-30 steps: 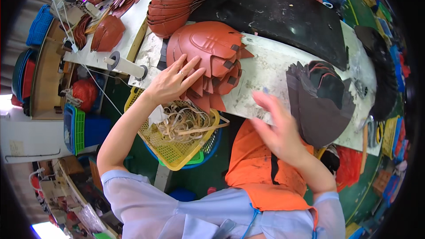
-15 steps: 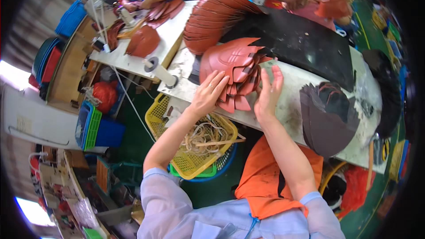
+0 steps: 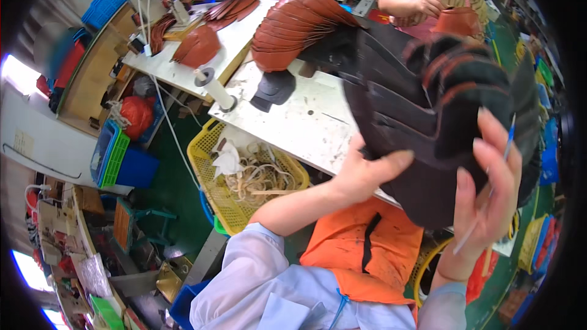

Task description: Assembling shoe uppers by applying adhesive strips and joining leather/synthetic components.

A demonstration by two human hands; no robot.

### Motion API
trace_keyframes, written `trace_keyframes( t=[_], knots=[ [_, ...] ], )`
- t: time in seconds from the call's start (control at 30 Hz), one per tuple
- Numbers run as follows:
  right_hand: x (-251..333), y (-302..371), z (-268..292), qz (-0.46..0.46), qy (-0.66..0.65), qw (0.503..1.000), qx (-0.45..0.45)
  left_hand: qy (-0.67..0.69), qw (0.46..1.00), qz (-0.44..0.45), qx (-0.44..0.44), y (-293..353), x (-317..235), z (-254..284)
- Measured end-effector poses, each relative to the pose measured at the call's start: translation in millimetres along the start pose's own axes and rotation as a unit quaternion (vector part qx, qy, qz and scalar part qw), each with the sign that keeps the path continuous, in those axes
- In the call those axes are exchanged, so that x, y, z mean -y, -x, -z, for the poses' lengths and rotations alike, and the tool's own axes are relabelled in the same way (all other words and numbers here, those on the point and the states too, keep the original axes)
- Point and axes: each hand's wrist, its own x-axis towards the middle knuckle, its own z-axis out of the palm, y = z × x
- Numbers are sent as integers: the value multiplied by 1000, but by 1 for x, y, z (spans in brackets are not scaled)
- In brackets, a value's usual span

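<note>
A thick fanned stack of dark leather pieces (image 3: 397,128) with reddish-brown edges is raised over the right part of the table. My left hand (image 3: 370,174) grips its near left edge, thumb on top and the other fingers hidden behind. At the stack's right side is my right hand (image 3: 492,189), fingers curled near the leather, with a thin pale pen (image 3: 468,237) with a blue tip held among them. A separate dark piece (image 3: 273,88) lies flat on the white table (image 3: 293,119), beside a fanned row of reddish-brown leather pieces (image 3: 287,30).
A white spool (image 3: 217,93) stands on the table's left end. Below is a yellow basket (image 3: 211,198) of pale strips. On the adjoining table lie more brown pieces (image 3: 199,46). Two people work across from me, one holding a brown piece (image 3: 458,22).
Both hands have moved right and now have the dark stack raised. The reddish-brown pile they were touching is gone from that spot, baring the tabletop. A pen now shows in my right hand.
</note>
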Motion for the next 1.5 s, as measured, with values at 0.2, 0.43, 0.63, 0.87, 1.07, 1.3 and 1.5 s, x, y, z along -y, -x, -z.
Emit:
trace_keyframes(
  t=[0.2,0.43,0.63,0.87,1.07,1.3,1.5],
  knots=[
    [-41,87,5,-226,38,967,115,55,958,278,-47,7,67,-6],
    [-73,131,14,-374,-189,906,-53,-646,719,-254,-21,-33,59,-31],
    [-89,140,40,-377,-171,899,-141,-732,628,-195,181,-57,92,-61],
    [-97,131,48,-283,-53,957,20,-708,662,-164,185,-60,86,-64],
    [-99,131,42,-240,15,969,61,-693,675,-172,184,-63,90,-64],
    [-101,134,40,-257,19,966,29,-683,686,-160,191,-63,91,-65],
    [-97,131,55,-304,-25,952,11,-675,698,-137,199,-60,85,-68]
  ],
)
